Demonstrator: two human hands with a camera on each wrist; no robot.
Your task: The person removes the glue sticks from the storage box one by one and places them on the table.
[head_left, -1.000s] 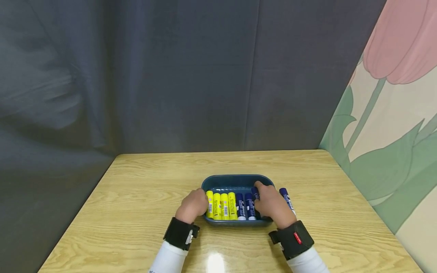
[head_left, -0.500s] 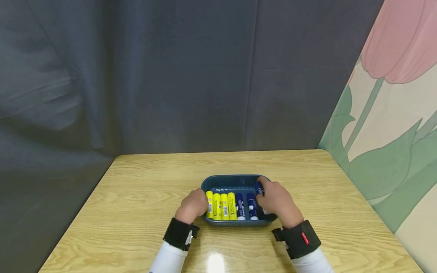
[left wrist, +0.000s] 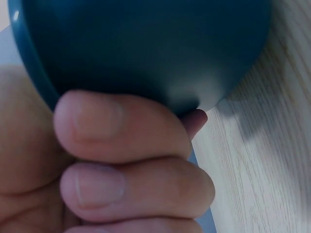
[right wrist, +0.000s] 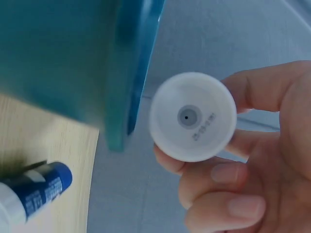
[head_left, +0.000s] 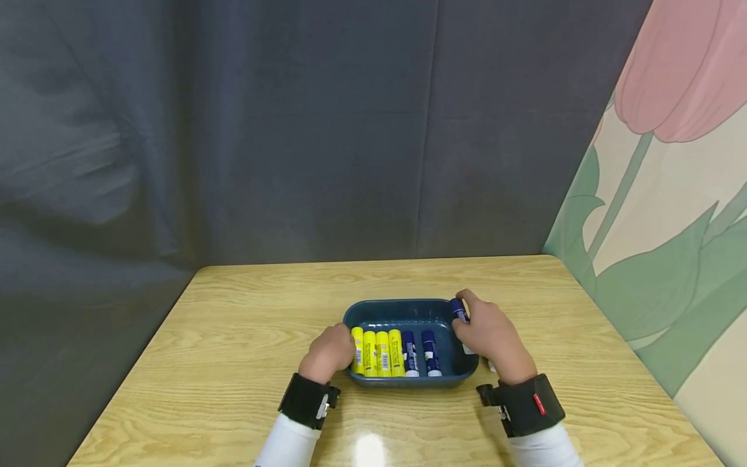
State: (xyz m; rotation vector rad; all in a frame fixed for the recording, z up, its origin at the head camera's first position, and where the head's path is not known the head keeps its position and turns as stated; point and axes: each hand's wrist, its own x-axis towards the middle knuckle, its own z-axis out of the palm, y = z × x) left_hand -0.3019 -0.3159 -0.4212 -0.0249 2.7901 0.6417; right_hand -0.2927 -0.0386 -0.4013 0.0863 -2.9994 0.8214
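My left hand (head_left: 332,350) grips the left end of a dark teal tray (head_left: 403,383); in the left wrist view its curled fingers (left wrist: 126,126) lie against the tray's outer wall. A row of several yellow glue sticks (head_left: 382,353) lies at the tray's left, beside two blue glue sticks (head_left: 430,353) with white bases. My right hand (head_left: 493,334) holds another blue glue stick (head_left: 459,309) by the tray's right rim. The right wrist view shows that stick's round white base (right wrist: 193,117) end-on between thumb and fingers, just outside the tray wall (right wrist: 58,58).
One more blue glue stick (right wrist: 41,189) lies on the wooden table (head_left: 257,311) right of the tray, mostly hidden under my right hand in the head view. A dark grey curtain (head_left: 315,130) hangs behind the table. A tulip-patterned wall (head_left: 659,259) stands at the right.
My right hand has moved right, drawing the blue glue stick from the row up to the tray's right rim. One blue stick inside shifted slightly right. The left hand stays at the tray's end.
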